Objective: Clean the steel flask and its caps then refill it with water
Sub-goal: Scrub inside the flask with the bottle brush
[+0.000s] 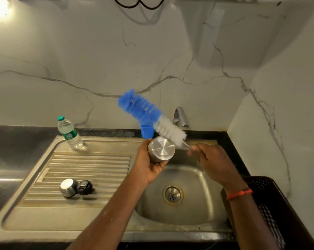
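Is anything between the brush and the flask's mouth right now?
The mouth is hidden: the steel flask, held in the left hand, shows its base to the camera. The blue-and-white bottle brush, held by the right hand, is wholly outside, behind the flask.

The premises were a domestic kitchen: steel sink with ribbed drainboard, tap, dark countertop, marble-patterned backsplash.

Held over the sink: steel flask, base to camera, in left hand; blue-and-white bottle brush gripped by right hand. Two caps lay on the drainboard.
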Action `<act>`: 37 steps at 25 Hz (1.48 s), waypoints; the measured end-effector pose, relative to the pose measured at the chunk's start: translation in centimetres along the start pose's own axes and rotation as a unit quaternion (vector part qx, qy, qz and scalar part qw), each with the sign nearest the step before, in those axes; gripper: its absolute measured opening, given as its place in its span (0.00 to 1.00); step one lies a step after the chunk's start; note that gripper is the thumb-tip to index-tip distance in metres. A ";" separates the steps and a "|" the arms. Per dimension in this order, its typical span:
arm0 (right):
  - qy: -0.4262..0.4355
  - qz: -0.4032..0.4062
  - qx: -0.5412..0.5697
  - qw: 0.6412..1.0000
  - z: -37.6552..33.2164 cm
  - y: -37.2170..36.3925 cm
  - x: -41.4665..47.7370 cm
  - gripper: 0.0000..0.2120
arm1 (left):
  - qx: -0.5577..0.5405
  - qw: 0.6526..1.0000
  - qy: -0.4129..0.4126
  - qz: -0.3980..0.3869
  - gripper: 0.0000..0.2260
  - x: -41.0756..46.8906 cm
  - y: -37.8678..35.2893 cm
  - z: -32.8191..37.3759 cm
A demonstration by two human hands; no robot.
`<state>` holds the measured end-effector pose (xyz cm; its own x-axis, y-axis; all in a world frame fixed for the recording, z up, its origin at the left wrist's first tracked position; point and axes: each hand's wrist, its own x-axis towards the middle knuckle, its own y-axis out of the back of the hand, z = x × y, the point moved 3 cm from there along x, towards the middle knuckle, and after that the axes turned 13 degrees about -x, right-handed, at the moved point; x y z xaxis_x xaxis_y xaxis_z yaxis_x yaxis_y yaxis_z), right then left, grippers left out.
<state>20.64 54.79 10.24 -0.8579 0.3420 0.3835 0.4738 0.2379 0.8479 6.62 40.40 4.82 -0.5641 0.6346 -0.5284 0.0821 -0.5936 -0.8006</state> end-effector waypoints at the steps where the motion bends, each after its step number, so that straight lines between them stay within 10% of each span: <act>1: 0.008 -0.017 -0.002 1.000 -0.9 -0.7 0.3 0.14 | 0.000 1.000 0.001 0.002 0.23 -0.1 0.0 -0.3; 37: 0.058 -0.091 0.032 0.994 -0.4 -3.0 -0.3 0.13 | 0.007 1.000 0.005 0.012 0.25 -1.0 2.2 1.0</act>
<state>19.35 53.65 7.69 -0.9459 0.1823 0.2685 0.3172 0.3451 0.8834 6.49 38.00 3.88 -0.5535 0.6256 -0.5497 0.0840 -0.6148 -0.7842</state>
